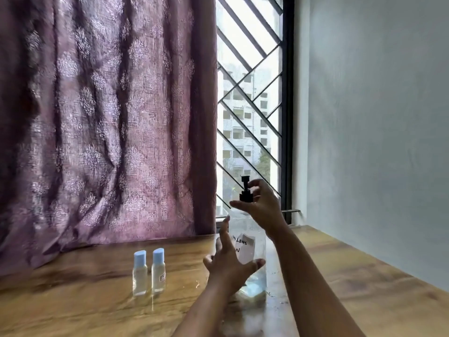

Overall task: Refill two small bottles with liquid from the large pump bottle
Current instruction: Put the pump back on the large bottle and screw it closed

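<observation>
A large clear pump bottle (252, 249) with a white label stands on the wooden table (97, 300). It has a black pump head (245, 189) and a little liquid at the bottom. My right hand (261, 205) curls its fingers round the pump head from the right. My left hand (229, 261) is spread beside the bottle's body, fingers straight, touching it or very close to it. Two small clear bottles, one (140, 273) and the other (158, 271), stand upright side by side to the left, both wearing light blue caps.
A purple patterned curtain (104, 130) hangs behind the table's far edge. A barred window (250, 105) is behind the pump bottle. A pale wall (376, 142) runs along the table's right side.
</observation>
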Action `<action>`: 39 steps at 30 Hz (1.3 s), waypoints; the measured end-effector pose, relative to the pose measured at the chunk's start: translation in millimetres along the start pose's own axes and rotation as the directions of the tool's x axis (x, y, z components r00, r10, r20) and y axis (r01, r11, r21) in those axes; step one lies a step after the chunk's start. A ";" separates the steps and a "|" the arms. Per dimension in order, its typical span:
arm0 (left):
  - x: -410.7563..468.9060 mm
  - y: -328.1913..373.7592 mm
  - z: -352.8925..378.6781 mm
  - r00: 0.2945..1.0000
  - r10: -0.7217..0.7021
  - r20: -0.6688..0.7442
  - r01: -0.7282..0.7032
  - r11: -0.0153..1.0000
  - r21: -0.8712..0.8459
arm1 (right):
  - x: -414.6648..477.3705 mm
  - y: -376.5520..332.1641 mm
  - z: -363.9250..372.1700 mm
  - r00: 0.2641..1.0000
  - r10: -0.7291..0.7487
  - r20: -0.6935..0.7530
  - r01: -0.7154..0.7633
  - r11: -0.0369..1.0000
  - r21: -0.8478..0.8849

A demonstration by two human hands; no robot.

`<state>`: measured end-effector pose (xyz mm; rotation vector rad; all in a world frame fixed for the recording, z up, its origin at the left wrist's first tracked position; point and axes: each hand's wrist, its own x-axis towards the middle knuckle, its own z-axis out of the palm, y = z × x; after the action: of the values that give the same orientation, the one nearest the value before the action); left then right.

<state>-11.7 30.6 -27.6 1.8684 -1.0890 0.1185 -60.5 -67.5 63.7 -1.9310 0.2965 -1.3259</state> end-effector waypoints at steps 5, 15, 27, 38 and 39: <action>2.8 -3.2 3.0 1.000 0.001 -0.009 -0.001 1.000 0.013 | -1.5 6.6 -0.6 0.991 0.027 0.130 -0.045 0.990 0.132; 1.8 -5.0 5.2 1.000 0.015 -0.025 -0.015 1.000 -0.008 | -5.3 10.3 -1.2 0.999 0.049 -0.010 -0.047 0.991 0.129; 2.6 -5.8 5.8 0.999 0.019 -0.038 -0.019 1.000 -0.015 | -10.9 6.7 3.4 0.994 0.015 -0.106 -0.002 0.992 0.124; -0.6 -6.3 4.9 0.998 0.016 -0.058 -0.017 1.000 -0.011 | -16.9 5.8 0.8 0.998 -0.009 0.061 -0.013 0.935 0.354; -0.9 -5.2 4.3 0.998 0.019 -0.060 -0.019 1.000 -0.008 | -16.4 7.2 1.4 1.000 -0.002 0.029 -0.008 0.943 0.334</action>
<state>-9.9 28.7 -33.9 1.8354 -1.0645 0.1797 -64.8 -62.4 47.0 -1.6607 0.0534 -1.2544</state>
